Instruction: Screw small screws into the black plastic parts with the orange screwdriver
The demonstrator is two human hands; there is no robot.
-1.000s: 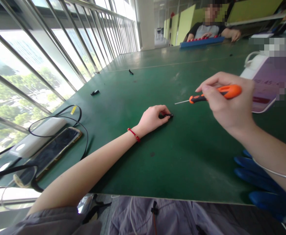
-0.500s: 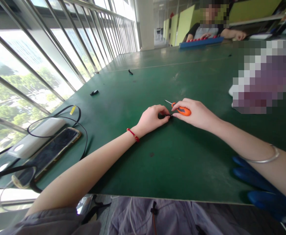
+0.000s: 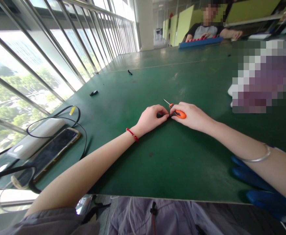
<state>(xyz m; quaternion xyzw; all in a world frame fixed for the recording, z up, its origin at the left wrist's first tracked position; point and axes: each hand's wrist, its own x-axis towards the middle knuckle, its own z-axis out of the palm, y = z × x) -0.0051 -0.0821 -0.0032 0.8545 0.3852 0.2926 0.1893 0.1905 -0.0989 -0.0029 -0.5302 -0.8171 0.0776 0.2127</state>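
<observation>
Here, at the centre of the frame, we see both hands meeting low over the green tabletop (image 3: 138,169). The left hand (image 3: 152,118), with a red braided bracelet (image 3: 132,134) at its wrist, has thumb and fingertips pinched on a small black part (image 3: 170,116), most of which we cannot make out behind the fingers. The right hand (image 3: 192,115) grasps an orange-and-black screwdriver (image 3: 180,114) by the handle, its bare shaft pointing toward the upper left, clear of the part. That hand's thumb and forefinger come right up to the part's end; we cannot tell whether they grip it. Below the right forearm, which wears a silver bangle (image 3: 258,159), we find blue gloves (image 3: 261,197) at the lower right. On the left side we see a smartphone (image 3: 56,151) beside a pale rectangular box (image 3: 38,135), with a looped black cable (image 3: 79,114) around them. Two small black pieces lie left of upper centre, one (image 3: 93,93) nearer the railing (image 3: 59,36) than the other (image 3: 130,72). At the upper right, a co-worker (image 3: 208,31) sits behind a blue tray (image 3: 201,42) holding red items.
</observation>
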